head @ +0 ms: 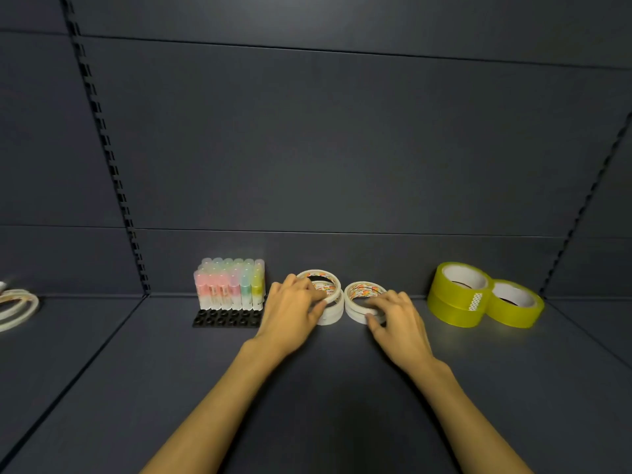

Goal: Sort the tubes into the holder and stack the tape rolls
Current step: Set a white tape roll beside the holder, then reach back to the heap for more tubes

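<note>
Fingers of the left hand [297,304] curl over the near rim of the top white tape roll [321,285], thumb pressed against its outer edge, so the hand grips that roll. It sits tilted on the left white stack [331,311], its open hole facing up and toward the camera, its far rim raised. Fingers of the right hand [396,314] are spread and bent over the near side of the right white stack [363,299], thumb at its front wall, holding it. This stack lies flat, holes pointing straight up, and stands just beside the left stack, nearly touching it.

Left of the hands, the pastel tubes [229,285] stand upright, long axes vertical, caps up, packed in rows in the back part of the black holder [226,318]; the holder's front row of round sockets shows open. Right of the hands, 2 yellow-green tape rolls form a flat stack [456,295], with 1 single yellow-green roll [514,304] lying flat and touching it on the right. Well apart at the far left edge lie more white rolls [17,306], partly cut off.

Everything rests on a dark grey shelf [325,388], backed by dark panels with slotted upright rails [102,138].
</note>
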